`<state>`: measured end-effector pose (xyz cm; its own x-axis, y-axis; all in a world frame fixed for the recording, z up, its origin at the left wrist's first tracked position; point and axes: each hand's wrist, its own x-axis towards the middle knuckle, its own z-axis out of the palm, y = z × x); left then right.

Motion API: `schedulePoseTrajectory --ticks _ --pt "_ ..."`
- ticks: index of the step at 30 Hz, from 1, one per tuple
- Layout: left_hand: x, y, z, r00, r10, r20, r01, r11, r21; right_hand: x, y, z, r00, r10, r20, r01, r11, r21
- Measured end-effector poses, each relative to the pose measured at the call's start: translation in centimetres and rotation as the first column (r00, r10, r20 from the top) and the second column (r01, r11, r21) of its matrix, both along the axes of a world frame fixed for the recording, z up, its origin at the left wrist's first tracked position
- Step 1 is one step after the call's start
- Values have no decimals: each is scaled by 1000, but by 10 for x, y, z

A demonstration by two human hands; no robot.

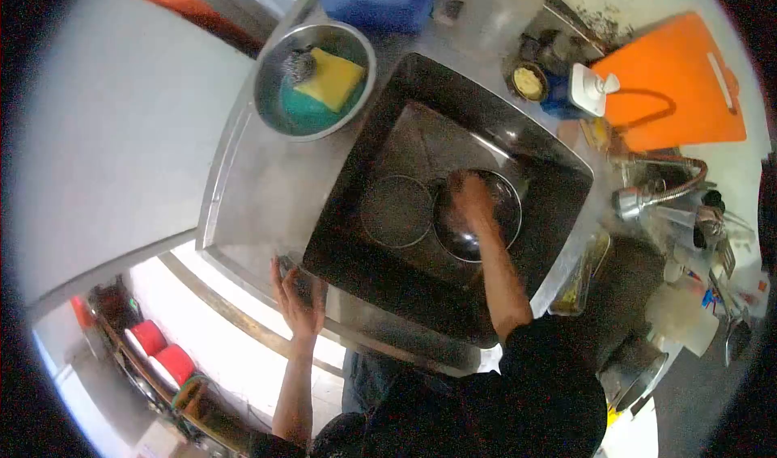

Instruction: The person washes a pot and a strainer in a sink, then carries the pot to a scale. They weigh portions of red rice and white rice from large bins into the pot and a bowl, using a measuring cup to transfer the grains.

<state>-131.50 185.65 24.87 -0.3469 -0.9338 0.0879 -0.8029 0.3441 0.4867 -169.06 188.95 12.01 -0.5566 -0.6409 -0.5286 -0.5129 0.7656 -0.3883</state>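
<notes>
My right hand (472,201) reaches into a shiny round metal bowl (506,223) in the dark sink (364,284). Its fingers look curled down inside the bowl; anything under them is hidden. Left of the bowl, a flat round thing with a thin rim (396,211) lies on the sink floor. My left hand (301,304) is outside the sink, near its lower left corner. The thumb and fingers curve around a dark object (296,280) whose kind I cannot make out.
A metal basin (263,102) on the counter holds a yellow sponge (333,80), a scrubber (299,65) and something green. A blue container (372,1) stands behind the sink. On the right are an orange cutting board (680,78), a flexible faucet (627,203) and several utensils.
</notes>
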Motion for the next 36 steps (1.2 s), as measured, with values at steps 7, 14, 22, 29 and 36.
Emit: schedulePoseTrajectory --ticks 7,14,22,29,36 --pt "4 -7 -7 997 39 -62 -39 999 -7 45 -198 193 907 239 -346 -408 306 -860" --pt "10 -9 -9 997 -47 -53 43 996 -84 78 -309 142 772 361 -523 -635 428 -643" --pt "8 -1 -9 999 -21 -37 21 1000 4 88 -301 124 802 135 -581 -595 265 -759" --pt "-3 -1 2 999 25 -45 -24 999 41 60 -93 171 973 -224 -53 28 342 -939" --pt "-4 -1 -2 993 -101 61 103 994 -41 3 108 -158 249 -789 562 954 100 -283"
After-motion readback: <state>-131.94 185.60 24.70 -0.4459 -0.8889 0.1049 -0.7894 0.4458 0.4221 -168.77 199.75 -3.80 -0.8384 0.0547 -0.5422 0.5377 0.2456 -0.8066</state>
